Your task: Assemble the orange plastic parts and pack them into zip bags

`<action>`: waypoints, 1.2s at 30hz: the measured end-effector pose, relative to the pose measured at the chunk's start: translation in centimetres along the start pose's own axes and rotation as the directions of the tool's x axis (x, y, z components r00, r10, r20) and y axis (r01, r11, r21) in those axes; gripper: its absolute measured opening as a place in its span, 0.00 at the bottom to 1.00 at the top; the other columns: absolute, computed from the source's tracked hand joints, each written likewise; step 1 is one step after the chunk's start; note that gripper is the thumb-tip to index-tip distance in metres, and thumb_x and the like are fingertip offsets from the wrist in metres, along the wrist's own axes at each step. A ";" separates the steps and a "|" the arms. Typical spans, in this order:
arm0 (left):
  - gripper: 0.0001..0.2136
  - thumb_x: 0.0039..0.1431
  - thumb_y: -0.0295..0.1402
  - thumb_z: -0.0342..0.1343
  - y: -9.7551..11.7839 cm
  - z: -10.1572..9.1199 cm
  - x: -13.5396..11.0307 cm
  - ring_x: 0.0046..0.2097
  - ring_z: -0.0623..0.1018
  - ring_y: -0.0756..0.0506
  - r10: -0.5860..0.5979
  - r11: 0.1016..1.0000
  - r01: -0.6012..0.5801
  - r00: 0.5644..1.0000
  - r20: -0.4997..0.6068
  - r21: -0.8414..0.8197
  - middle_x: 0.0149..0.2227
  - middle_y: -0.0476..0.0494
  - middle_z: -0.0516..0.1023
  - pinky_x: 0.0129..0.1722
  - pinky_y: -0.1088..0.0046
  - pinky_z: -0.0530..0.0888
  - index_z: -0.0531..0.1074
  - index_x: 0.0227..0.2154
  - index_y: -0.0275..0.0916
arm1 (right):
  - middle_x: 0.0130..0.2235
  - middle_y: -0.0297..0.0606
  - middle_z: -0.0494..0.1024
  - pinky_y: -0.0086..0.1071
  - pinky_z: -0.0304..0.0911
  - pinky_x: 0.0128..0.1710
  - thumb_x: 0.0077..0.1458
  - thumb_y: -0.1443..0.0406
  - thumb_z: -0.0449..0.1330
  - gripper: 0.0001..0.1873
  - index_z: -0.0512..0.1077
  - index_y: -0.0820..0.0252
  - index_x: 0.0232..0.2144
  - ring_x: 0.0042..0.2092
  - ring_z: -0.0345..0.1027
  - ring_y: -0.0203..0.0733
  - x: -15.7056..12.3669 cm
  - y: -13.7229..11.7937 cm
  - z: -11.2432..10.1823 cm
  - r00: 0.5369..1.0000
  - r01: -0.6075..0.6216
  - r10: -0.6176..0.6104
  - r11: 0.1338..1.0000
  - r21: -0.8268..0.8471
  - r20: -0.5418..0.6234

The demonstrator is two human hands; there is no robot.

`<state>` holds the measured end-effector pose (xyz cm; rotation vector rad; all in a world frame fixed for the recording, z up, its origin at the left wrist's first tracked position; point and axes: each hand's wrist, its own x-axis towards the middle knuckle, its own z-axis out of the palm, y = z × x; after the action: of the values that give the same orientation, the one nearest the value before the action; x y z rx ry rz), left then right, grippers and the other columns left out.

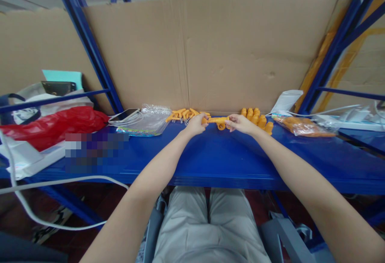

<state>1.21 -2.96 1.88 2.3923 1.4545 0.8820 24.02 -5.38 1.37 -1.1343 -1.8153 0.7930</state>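
Observation:
Between my two hands, just above the far part of the blue shelf [216,158], stretches a ridged orange plastic piece [218,120]. My left hand [197,124] is closed on its left end. My right hand [240,123] pinches the right end. Close under the piece, by my right fingers, is a round orange part [221,127] with a hollow middle. Behind my left hand lies a pile of thin orange plastic parts [182,113], with small metal chains at its front. Several stubby orange pieces [255,116] stand in rows beyond my right hand.
Clear plastic bags [150,120] and a phone [128,114] with a white cable lie at left, near a red bag [60,124]. On the right is a bag of orange parts [300,125]. Cardboard [234,50] backs the shelf between blue posts [90,46].

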 end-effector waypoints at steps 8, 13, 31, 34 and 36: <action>0.14 0.56 0.25 0.60 -0.4 0.4 0.3 0.36 0.80 0.45 0.066 0.998 -0.066 0.997 -0.029 -0.014 0.34 0.45 0.79 0.44 0.67 0.75 0.72 0.45 0.37 | 0.18 0.35 0.72 0.28 0.64 0.22 0.55 0.41 0.57 0.28 0.66 0.59 0.22 0.19 0.65 0.34 -0.4 -1.2 0.0 0.981 -0.195 0.195 0.979 -0.053 0.003; 0.14 0.56 0.25 0.60 -0.5 0.6 0.3 0.37 0.80 0.45 0.065 0.998 -0.065 0.997 -0.029 0.002 0.34 0.45 0.79 0.44 0.68 0.75 0.72 0.45 0.38 | 0.16 0.34 0.68 0.31 0.63 0.25 0.52 0.37 0.56 0.32 0.65 0.58 0.20 0.20 0.64 0.35 -0.6 -1.8 0.2 0.975 -0.223 0.223 0.973 -0.058 0.001; 0.12 0.55 0.24 0.60 -0.2 0.5 0.1 0.43 0.79 0.44 0.140 0.989 -0.135 0.986 -0.088 0.053 0.38 0.43 0.80 0.49 0.65 0.74 0.73 0.43 0.38 | 0.18 0.38 0.68 0.37 0.68 0.34 0.61 0.42 0.49 0.29 0.66 0.57 0.22 0.23 0.66 0.39 -1.0 -2.2 0.4 0.939 -0.343 0.344 0.939 -0.026 0.010; 0.12 0.55 0.23 0.60 -0.2 0.5 0.0 0.48 0.77 0.43 0.172 0.983 -0.162 0.977 -0.123 0.086 0.42 0.42 0.79 0.51 0.65 0.72 0.73 0.42 0.39 | 0.22 0.38 0.73 0.32 0.68 0.27 0.61 0.43 0.51 0.27 0.67 0.58 0.25 0.22 0.67 0.36 -0.9 -1.8 0.3 0.957 -0.291 0.291 0.957 0.002 0.017; 0.11 0.55 0.23 0.59 -0.2 0.6 0.0 0.48 0.77 0.43 0.166 0.983 -0.155 0.978 -0.126 0.095 0.44 0.42 0.79 0.51 0.65 0.72 0.73 0.42 0.39 | 0.26 0.37 0.75 0.30 0.70 0.26 0.58 0.45 0.58 0.22 0.68 0.57 0.30 0.23 0.69 0.35 -0.9 -1.6 0.3 0.967 -0.253 0.253 0.967 0.037 -0.001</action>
<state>1.39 -2.77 1.33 2.5883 1.3841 1.0564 23.31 -6.88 2.30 -1.3608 -1.6639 0.9641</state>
